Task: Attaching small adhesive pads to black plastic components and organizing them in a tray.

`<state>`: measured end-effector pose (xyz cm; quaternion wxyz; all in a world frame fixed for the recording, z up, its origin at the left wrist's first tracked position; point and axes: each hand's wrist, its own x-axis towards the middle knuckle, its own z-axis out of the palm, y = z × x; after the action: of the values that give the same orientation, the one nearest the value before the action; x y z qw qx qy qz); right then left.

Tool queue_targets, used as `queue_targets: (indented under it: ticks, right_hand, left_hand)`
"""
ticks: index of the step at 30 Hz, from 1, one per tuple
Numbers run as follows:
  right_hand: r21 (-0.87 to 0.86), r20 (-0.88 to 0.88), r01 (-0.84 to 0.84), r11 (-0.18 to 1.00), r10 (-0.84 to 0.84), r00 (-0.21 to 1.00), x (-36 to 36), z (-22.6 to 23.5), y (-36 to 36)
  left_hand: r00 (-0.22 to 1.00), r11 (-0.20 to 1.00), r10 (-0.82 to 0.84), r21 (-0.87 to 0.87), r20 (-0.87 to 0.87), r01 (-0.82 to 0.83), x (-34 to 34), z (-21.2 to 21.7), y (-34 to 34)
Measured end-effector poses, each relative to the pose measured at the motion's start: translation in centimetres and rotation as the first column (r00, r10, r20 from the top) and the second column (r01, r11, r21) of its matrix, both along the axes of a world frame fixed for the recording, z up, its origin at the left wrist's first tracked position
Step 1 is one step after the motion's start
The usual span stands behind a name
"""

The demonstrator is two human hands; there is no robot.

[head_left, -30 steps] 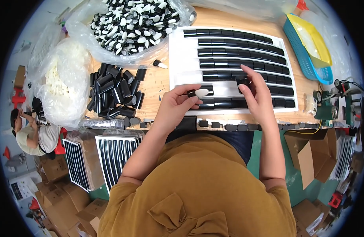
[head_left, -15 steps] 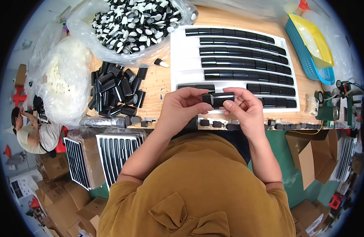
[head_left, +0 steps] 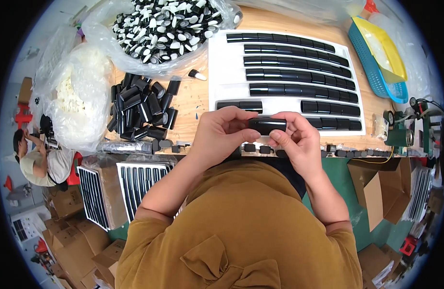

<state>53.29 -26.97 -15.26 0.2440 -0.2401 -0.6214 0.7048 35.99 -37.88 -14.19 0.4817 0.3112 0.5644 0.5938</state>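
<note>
Holds a glossy black cylinder (head_left: 267, 126) sideways near the centre of the frame, gripping its left end with the left hand (head_left: 224, 132) and its right end with the right hand (head_left: 299, 138). Leans over a white tray (head_left: 226, 65), upper right of centre, lined with black rows and gapped in the second from the bottom. Shows loose black cylinders (head_left: 144, 107) heaped on a wooden table (head_left: 189, 98) left of centre, an open clear bag of black-and-white pieces (head_left: 165, 33) at upper left, and a blue basket (head_left: 369, 72) at upper right.
</note>
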Motion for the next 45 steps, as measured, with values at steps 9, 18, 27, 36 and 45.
queue_targets:
  ticks: [9, 18, 27, 36, 45]
  right_hand:
    - [0.216, 0.165, -0.118, 0.969, 0.083, 0.983, 0.1, 1.0, 0.8]
    - [-0.060, 0.038, -0.038, 0.997, 0.040, 0.998, -0.5, 0.8, 0.3]
    - [-0.158, 0.176, -0.312, 0.937, 0.338, 0.925, -0.5, 0.4, -0.7]
    - [-0.043, 0.192, -0.436, 0.899, 0.435, 0.880, -0.3, 0.6, -1.8]
    - [0.058, 0.369, -0.373, 0.926, 0.327, 0.870, -1.6, 0.3, -0.5]
  left_hand:
    - [0.989, 0.999, -0.051, -0.006, -0.136, 0.051, -0.5, 0.2, -0.4]
    - [0.996, 0.996, -0.083, -0.024, 0.037, 0.084, -0.9, -0.5, -0.3]
    - [0.995, 0.989, 0.090, 0.112, 0.038, -0.094, -0.5, -1.6, 1.7]
    - [0.951, 0.992, -0.041, 0.122, 0.307, 0.003, 2.0, -1.0, 1.5]
    - [0.988, 0.990, 0.013, 0.140, -0.152, 0.008, -0.2, -4.4, 2.2]
